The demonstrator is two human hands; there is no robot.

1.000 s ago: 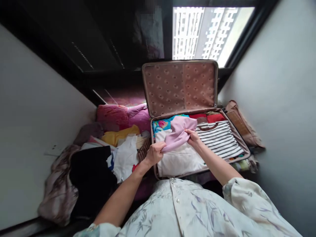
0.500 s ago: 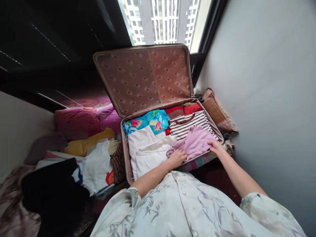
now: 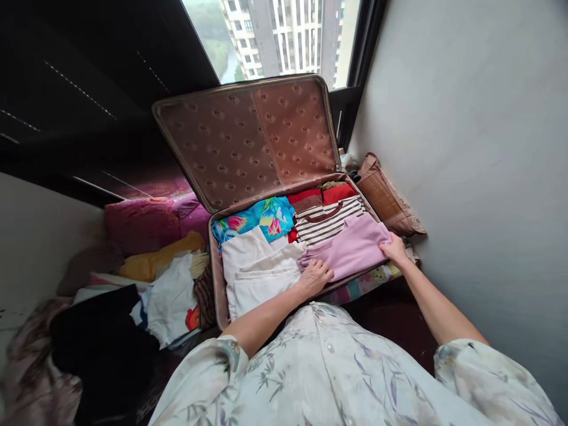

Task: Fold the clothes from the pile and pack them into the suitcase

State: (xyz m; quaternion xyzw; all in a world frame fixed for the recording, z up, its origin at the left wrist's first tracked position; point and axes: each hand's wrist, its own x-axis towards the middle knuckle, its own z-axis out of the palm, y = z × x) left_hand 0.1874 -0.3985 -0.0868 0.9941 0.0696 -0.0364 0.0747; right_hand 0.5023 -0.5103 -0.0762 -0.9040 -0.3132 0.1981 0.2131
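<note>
Folded pink garment lies stretched across the near right part of the open suitcase. My right hand pinches its right edge. At its lower left, my left hand grips the cloth with curled fingers; the fingertips are partly hidden. Under and behind the pink cloth is a striped shirt with a brown collar. White folded clothes fill the near left of the case, and a blue floral garment lies behind them. Red clothes sit at the back right.
The suitcase lid stands raised against the window side. Loose clothes pile up at left, among them a black garment and a white one. A brown packet lies between the case and the right wall.
The pink garment has been pulled flatter and wider, its bunched top smoothed out. My right hand has drawn its edge outward. The view has shifted a little to the right.
</note>
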